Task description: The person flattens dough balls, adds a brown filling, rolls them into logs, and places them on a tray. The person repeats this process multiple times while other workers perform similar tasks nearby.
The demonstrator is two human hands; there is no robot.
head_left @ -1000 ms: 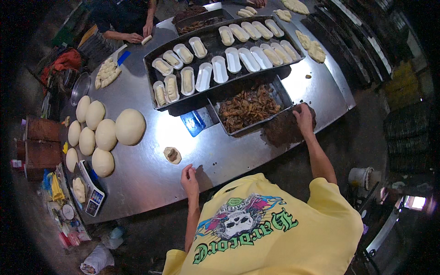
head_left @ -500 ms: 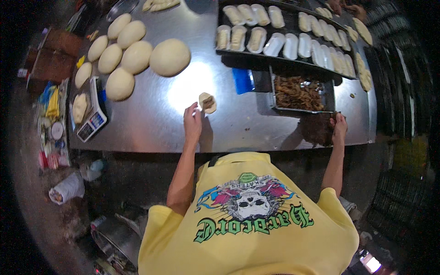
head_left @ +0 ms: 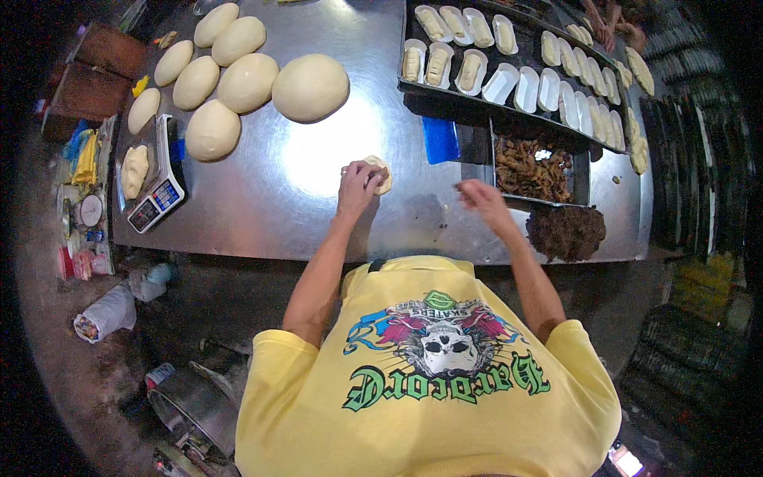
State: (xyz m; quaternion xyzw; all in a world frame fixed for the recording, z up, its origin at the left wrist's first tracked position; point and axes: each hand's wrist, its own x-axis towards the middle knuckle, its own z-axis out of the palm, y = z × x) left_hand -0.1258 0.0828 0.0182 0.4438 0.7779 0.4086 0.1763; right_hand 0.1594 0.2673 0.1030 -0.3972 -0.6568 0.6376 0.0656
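Note:
My left hand has its fingers bent over a small flattened piece of dough on the steel table. Some brown filling shows on that dough, partly covered by my fingers. To the right, my right hand hangs over the table with its fingers pinched together; whatever they hold is too small to make out. Beside that wrist lies a dark brown crumbly mound of filling. Just behind the mound stands a metal tray of brown shredded filling.
Several large dough balls rest at the far left, near a digital scale with a dough lump beside it. A dark baking tray carries shaped dough in white paper cups. A blue scraper lies mid-table. Another person's hand shows far right.
My right hand has left the brown mound and moved left toward the dough piece. My left hand has come from beside the dough onto it. The whole view has shifted slightly.

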